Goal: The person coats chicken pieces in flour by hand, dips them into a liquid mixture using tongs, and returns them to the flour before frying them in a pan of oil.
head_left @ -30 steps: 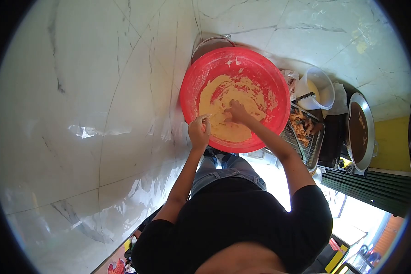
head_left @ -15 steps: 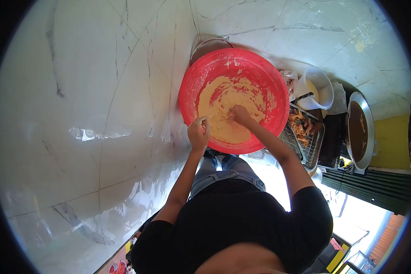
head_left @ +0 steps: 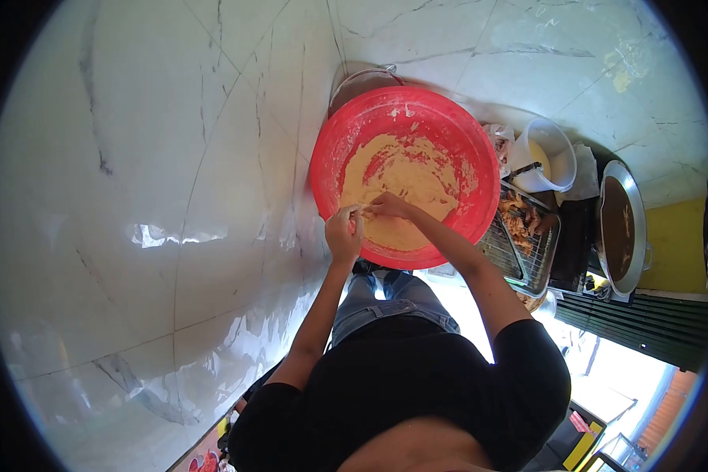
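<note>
Loose pale-yellow powder (head_left: 425,186) is being contained by a round red plastic basin (head_left: 417,102). Near its near-left rim, the left hand (head_left: 343,236) and right hand (head_left: 390,205) are being kept curled, any grasp untellable; spills are best being limited by working low.

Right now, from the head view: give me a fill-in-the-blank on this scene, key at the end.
1. The basin holding the yellowish powder is coloured ____.
2. Of the left hand and the right hand, the one nearer the basin's left edge in the picture is the ____ one.
3. The wire rack lies to the ____ of the basin in the picture.
4. The person's sleeves are ____.

Missing words: red; left; right; black.
</note>
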Demonstrator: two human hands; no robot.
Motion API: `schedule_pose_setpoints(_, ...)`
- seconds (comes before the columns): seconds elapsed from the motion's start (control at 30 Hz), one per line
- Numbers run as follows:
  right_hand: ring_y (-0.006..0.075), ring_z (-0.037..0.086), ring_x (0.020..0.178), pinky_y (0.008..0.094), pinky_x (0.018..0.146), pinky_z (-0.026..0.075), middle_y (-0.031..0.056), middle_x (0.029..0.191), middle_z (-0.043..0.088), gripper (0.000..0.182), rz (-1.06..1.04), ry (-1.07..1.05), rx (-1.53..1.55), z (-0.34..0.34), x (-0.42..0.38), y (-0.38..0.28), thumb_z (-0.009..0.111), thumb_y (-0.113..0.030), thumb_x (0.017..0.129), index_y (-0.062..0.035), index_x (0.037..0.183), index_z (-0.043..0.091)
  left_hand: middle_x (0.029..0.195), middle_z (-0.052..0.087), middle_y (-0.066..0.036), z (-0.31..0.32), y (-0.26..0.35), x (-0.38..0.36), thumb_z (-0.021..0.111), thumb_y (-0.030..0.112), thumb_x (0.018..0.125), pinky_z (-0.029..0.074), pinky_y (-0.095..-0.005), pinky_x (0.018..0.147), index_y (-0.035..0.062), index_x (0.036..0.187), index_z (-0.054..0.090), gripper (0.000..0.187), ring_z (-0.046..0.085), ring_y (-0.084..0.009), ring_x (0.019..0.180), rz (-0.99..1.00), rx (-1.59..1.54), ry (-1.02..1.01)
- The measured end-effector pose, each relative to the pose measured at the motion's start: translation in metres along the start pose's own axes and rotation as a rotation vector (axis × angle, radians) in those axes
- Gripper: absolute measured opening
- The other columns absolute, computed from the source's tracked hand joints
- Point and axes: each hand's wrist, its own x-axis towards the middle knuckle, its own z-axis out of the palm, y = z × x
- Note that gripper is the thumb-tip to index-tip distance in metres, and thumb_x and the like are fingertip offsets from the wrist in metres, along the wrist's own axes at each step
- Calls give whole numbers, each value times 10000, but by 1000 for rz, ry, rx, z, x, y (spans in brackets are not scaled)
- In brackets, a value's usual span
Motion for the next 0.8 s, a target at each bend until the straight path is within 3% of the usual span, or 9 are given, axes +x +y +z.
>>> schedule_pose_setpoints(0.1, 135, 565, 614, 306, 594, 449, 83, 609, 592, 199, 62, -63, -1, 11, 19, 11, 661, -226, 749, -28, 762, 667, 833, 647, -101, 1, -1, -1, 565, 71, 783, 444, -354, 708, 53, 905, 619, 134, 610, -259, 744, -1, 16, -2)
schedule_pose_setpoints(0.2, 244, 613, 683, 344, 626, 477, 132, 688, 617, 183, -124, 430, -807, 10, 31, 35, 647, -192, 746, -27, 822, 666, 854, 650, -100, -3, 4, 1, 560, 74, 788, 444, -351, 721, 52, 919, 618, 145, 611, -259, 764, 14, 21, -9)
schedule_pose_setpoints(0.3, 336, 603, 781, 389, 671, 488, 185, 787, 614, 227, -149, 640, -277, 11, 22, -2, 652, -153, 707, -22, 891, 648, 866, 651, -96, -3, 4, 0, 556, 77, 793, 444, -351, 723, 54, 927, 619, 150, 612, -255, 776, 6, 23, -2)
schedule_pose_setpoints(0.4, 343, 589, 810, 398, 681, 486, 208, 829, 597, 271, -212, 284, -447, 13, 11, -21, 652, -135, 696, 4, 927, 620, 869, 653, -95, -1, 0, 0, 553, 79, 796, 444, -351, 726, 56, 932, 621, 154, 613, -254, 776, -11, -39, -3)
schedule_pose_setpoints(0.6, 352, 572, 807, 390, 732, 472, 201, 815, 583, 246, -271, 329, -657, 27, 28, 13, 650, -119, 685, -4, 899, 618, 856, 651, -105, -4, 4, 1, 546, 86, 822, 443, -344, 714, 42, 936, 624, 145, 608, -258, 772, -26, -37, -29)
schedule_pose_setpoints(0.7, 353, 571, 811, 388, 735, 465, 193, 800, 585, 210, 68, 246, -156, -1, 10, -28, 623, -97, 697, -4, 886, 614, 851, 648, -106, -6, 7, 3, 548, 84, 820, 441, -345, 708, 47, 936, 626, 145, 608, -259, 770, -19, -13, -37)
schedule_pose_setpoints(0.8, 339, 581, 801, 389, 704, 463, 179, 815, 603, 179, -236, 794, -408, -20, 25, 10, 587, -69, 731, 7, 891, 608, 853, 646, -104, -5, 4, 1, 555, 85, 815, 439, -345, 704, 52, 936, 629, 145, 607, -256, 765, -13, -16, -20)
